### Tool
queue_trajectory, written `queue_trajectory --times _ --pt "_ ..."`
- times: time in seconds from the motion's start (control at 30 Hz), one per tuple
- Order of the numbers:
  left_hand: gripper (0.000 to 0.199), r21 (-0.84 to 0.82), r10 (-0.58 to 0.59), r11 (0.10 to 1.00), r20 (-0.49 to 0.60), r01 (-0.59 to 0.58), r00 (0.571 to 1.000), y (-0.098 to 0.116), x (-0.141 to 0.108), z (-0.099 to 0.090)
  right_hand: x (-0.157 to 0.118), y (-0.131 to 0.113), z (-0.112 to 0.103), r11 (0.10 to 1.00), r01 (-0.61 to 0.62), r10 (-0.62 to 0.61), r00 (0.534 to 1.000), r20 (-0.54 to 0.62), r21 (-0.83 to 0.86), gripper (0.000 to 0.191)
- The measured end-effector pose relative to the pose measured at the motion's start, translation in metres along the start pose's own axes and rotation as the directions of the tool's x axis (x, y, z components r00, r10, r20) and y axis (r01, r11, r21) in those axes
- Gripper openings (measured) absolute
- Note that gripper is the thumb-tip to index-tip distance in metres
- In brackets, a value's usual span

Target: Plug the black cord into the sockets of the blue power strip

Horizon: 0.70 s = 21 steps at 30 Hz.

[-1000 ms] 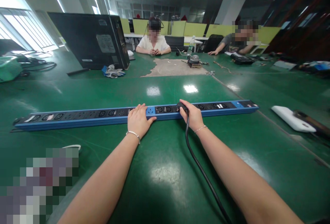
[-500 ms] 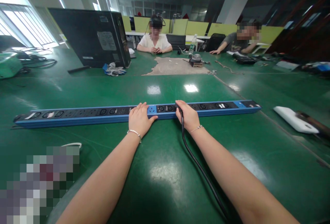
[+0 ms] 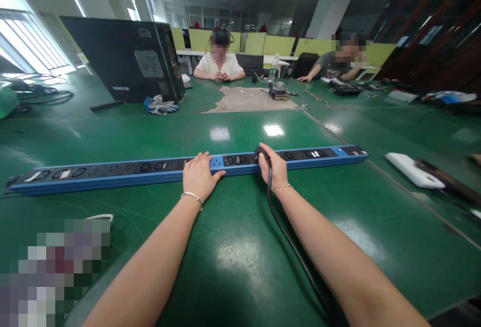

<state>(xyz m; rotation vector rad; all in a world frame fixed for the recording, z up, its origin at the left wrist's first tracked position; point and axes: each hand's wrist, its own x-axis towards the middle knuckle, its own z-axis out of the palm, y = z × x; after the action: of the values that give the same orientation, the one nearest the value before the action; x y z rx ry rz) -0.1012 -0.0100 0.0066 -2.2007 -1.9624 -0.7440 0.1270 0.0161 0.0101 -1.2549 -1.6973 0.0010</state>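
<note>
A long blue power strip with black sockets lies across the green table in front of me. My left hand is wrapped over its middle, fingers on top and thumb along the near side, just left of a blue socket. Right of that socket, my right hand grips a black plug over the strip's top face. Its black cord runs down toward me under my right forearm. My fingers hide the plug's lower end, so I cannot tell whether it sits in a socket.
A black computer case stands at the back left, with gloves beside it. On the right lies a white device by a dark brown object. Two people sit across the table, near a bottle and a small device.
My right hand has shifted slightly right along the strip, and more of the plug's top shows. My left hand stays on the strip. The whole view has moved a little.
</note>
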Motion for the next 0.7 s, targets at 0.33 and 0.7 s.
queue_trajectory --times 0.33,0.7 --pt "0.058 0.014 0.006 1.0 -0.003 -0.006 1.0 0.0 0.0 0.001 0.017 0.085 -0.083 0.977 -0.198 0.184 0.971 -0.149 -0.08 0.045" --pt "0.055 0.036 0.002 0.999 0.005 -0.003 1.0 0.0 0.0 -0.001 0.003 0.105 -0.09 0.968 -0.044 0.057 0.997 0.046 -0.245 0.037"
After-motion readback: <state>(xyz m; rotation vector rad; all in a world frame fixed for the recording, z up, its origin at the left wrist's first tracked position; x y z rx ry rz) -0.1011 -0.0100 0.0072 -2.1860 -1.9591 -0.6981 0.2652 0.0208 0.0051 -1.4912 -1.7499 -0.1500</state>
